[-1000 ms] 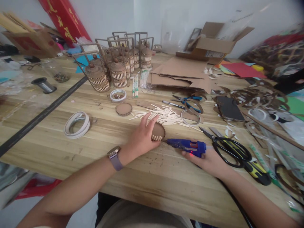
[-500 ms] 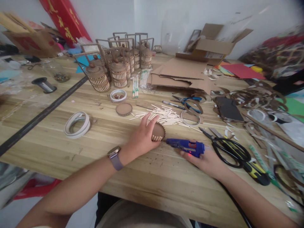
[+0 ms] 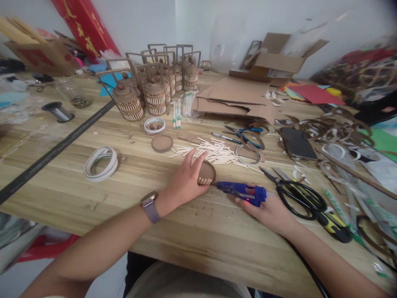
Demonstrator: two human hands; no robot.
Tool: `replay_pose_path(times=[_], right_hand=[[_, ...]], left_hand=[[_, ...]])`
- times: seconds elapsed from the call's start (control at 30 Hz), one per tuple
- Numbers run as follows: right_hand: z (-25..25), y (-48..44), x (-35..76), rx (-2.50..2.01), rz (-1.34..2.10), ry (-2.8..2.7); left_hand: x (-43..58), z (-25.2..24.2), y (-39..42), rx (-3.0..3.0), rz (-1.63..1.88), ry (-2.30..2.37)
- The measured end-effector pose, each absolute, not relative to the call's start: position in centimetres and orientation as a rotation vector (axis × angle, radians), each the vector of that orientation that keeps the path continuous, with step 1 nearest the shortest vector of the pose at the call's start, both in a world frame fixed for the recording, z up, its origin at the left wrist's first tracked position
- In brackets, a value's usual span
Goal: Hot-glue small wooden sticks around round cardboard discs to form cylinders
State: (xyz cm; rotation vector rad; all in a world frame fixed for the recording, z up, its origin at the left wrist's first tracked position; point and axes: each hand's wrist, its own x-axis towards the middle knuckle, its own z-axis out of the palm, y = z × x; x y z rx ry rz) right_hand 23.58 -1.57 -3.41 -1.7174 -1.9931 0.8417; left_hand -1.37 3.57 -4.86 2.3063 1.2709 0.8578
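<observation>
My left hand (image 3: 187,176), with a watch on its wrist, grips the near left side of a round brown cardboard disc (image 3: 207,170) with a ridged rim. Several short wooden sticks (image 3: 204,181) stand along the disc's near edge. In my right hand (image 3: 269,213) is a blue glue gun (image 3: 243,192), a small red light glowing on its side. Its nozzle touches or nearly touches the disc's near right rim. Just behind the disc lies a loose pile of short pale sticks (image 3: 218,153). A second cardboard disc (image 3: 161,143) lies flat further left.
Black scissors (image 3: 300,198) and a yellow-black cutter (image 3: 335,223) lie right of my right hand. White tape rolls (image 3: 101,163) sit at left. Behind stand several small stick-walled lanterns (image 3: 155,97) with handles, beside cardboard sheets (image 3: 235,93). Brown strips (image 3: 338,128) and a phone (image 3: 298,142) crowd the right.
Almost nothing differs. Both hands, the disc and the glue gun keep their places, apart from a very slight shift of the view.
</observation>
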Motion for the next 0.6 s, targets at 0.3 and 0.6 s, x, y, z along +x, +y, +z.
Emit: replay_pose_path(times=[0.3, 0.6], right_hand=[[-2.6, -1.9, 22.7, -1.475, 0.577, -2.184], [-0.7, -1.4, 25.0, -1.658, 1.387, -1.708]], left_hand=[[-1.4, -4.9, 3.6, 2.320, 0.875, 1.265], [-1.4, -4.7, 3.5, 2.303, 0.825, 1.295]])
